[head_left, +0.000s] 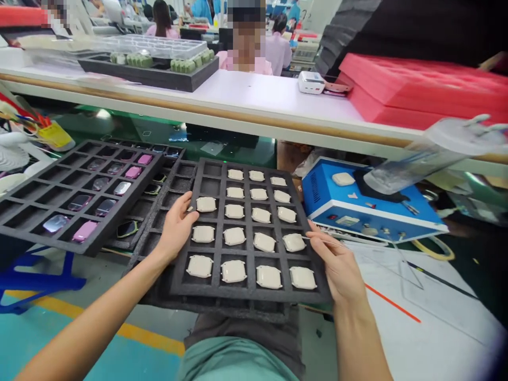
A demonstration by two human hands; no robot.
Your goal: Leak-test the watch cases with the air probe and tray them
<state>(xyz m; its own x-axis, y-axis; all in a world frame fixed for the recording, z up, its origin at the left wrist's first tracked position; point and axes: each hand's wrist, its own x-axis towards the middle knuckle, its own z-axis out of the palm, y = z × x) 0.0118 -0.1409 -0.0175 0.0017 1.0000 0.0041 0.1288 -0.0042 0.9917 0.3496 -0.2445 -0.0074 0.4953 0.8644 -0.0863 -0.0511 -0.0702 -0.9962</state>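
Between my two hands is a black foam tray (248,227), tilted toward me over other dark foam trays. Rows of cream watch cases (233,236) sit in its compartments; the two far-left compartments hold none. My left hand (178,226) grips the tray's left edge, thumb on top by a cream case. On the right edge, my right hand (335,259) has its fingers closed on the foam. A thin pale rod (323,242) runs by the right fingertips, and I cannot make out its kind. The undersides of both grips are hidden.
Another foam tray (85,193) with purple and dark watch parts lies at left. A blue machine (369,209) with a clear cylinder (420,159) stands at right, above a red stick (392,303). Across the back runs a shelf (246,100) with red foam (416,90). People sit beyond.
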